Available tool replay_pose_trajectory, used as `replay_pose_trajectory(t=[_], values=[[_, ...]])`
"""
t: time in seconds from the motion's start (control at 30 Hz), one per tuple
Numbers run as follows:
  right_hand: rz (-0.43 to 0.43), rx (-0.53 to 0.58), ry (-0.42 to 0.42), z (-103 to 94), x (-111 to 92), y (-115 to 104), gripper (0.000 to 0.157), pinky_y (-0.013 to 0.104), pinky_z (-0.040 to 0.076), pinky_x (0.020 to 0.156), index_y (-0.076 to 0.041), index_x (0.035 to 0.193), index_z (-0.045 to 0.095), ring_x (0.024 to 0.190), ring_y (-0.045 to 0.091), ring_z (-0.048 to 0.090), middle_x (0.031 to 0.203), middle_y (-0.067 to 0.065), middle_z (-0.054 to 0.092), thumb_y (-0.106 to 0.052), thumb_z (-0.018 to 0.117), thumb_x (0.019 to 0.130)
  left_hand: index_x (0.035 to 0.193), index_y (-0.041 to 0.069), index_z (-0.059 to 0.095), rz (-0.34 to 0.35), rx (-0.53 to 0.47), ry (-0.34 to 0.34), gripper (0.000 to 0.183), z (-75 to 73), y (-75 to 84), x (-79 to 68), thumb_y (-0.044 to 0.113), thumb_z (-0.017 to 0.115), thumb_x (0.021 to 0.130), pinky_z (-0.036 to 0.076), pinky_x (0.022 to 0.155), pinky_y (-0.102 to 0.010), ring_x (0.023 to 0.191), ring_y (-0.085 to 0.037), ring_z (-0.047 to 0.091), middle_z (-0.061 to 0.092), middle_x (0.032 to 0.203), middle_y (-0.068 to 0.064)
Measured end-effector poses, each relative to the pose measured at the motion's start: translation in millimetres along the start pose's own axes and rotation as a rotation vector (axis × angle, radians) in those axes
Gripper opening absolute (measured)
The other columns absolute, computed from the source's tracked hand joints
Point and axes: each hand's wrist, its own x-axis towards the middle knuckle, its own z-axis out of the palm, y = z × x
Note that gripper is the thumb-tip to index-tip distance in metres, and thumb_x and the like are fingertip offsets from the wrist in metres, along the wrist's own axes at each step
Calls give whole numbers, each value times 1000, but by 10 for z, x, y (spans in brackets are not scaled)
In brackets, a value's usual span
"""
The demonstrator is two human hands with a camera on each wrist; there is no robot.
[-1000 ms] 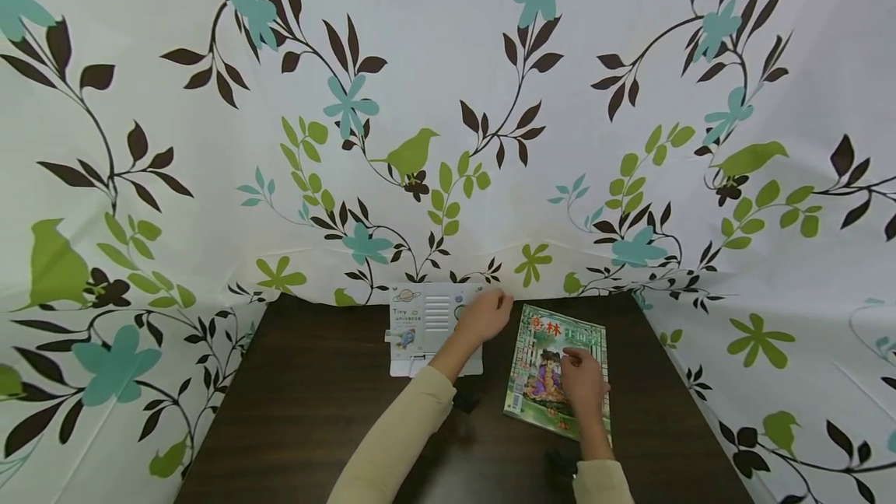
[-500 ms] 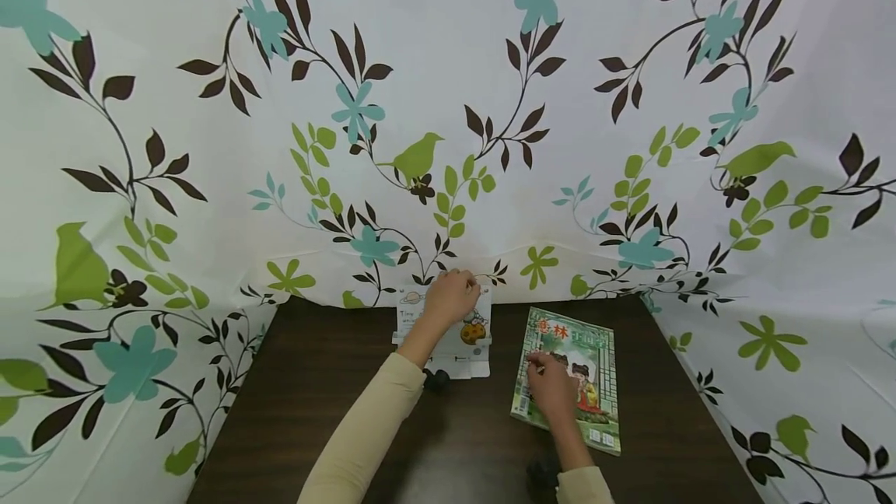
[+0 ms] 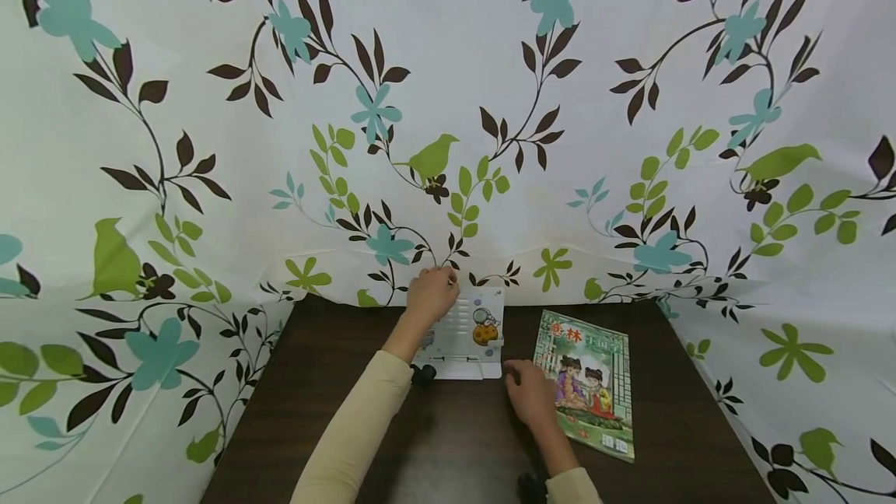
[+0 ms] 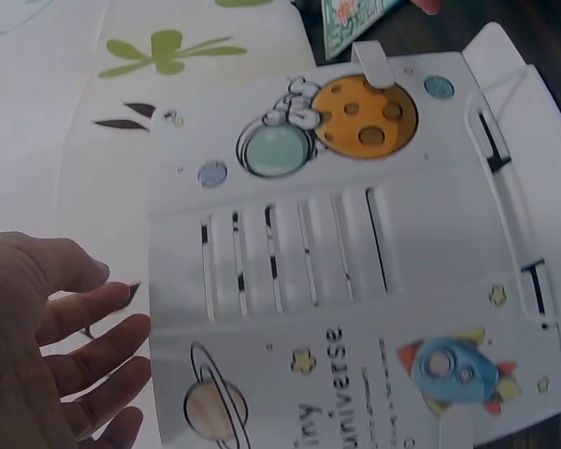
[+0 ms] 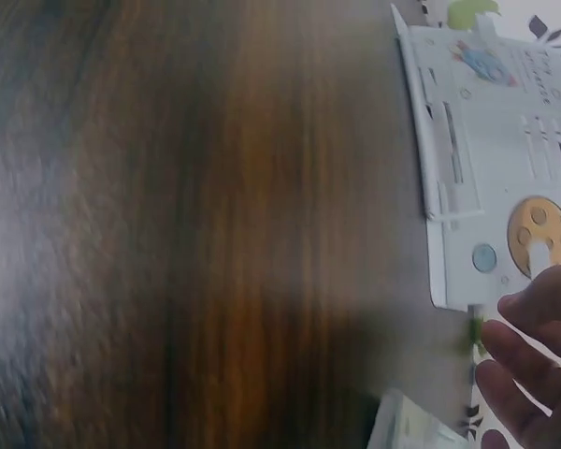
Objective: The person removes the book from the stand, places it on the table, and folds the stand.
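A white book stand (image 3: 458,368), printed with planets, a rocket and "universe", stands against the patterned cloth at the back of the table. Over its upper left part in the head view is my left hand (image 3: 430,298). The left wrist view shows that hand's loosely bent fingers (image 4: 103,365) right at the top edge of the stand's panel (image 4: 439,224), holding nothing. My right hand (image 3: 530,391) hovers between the stand's lower right corner and a magazine (image 3: 591,387). In the right wrist view its fingers (image 5: 510,360) are relaxed, with nothing between them.
The dark wooden table (image 3: 336,411) reaches back to a white cloth (image 3: 616,14) with leaves, flowers and birds, which also rises along both sides. Small clips (image 4: 374,64) stick out from the stand's side edges. A slotted ledge (image 5: 449,150) runs along its bottom.
My left hand has moved left across the stand's top, from its right side to its left. My right hand has left the magazine and shifted left toward the stand. The head view has turned slightly left.
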Motion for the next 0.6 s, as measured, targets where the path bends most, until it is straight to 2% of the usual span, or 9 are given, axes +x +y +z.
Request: replay_pose_trajectory(t=[0.13, 0.23, 0.37, 0.6], values=[[-12, -19, -56, 96, -12, -2, 31, 68, 52, 96, -8, 132, 76, 121, 42, 70, 135, 15, 73, -11, 68, 102, 117, 14, 77, -22, 18, -12, 19, -29, -74, -5, 25, 63, 108, 54, 98, -57, 115, -36, 66, 74, 120, -10], [-27, -39, -76, 165, -29, -1, 34, 73, 46, 103, -10, 136, 74, 128, 43, 67, 142, 13, 71, -10, 69, 102, 119, 15, 77, -39, 22, -37, 22, -36, -116, -5, 28, 63, 109, 53, 102, -58, 118, -37, 65, 74, 123, -10], [-50, -58, -68, 235, -53, -11, 38, 77, 43, 102, -10, 138, 73, 131, 44, 65, 144, 13, 70, -12, 71, 101, 120, 15, 77, -66, 34, -52, 23, -30, -171, -1, 27, 61, 109, 51, 106, -59, 121, -36, 64, 73, 124, -8], [-20, -100, -82, 304, -66, -71, 40, 74, 41, 102, -9, 141, 71, 135, 45, 59, 147, 14, 66, -19, 71, 102, 118, 13, 80, -119, 62, -48, 25, -68, -264, -40, 26, 61, 109, 49, 110, -62, 122, -37, 64, 74, 123, -10]])
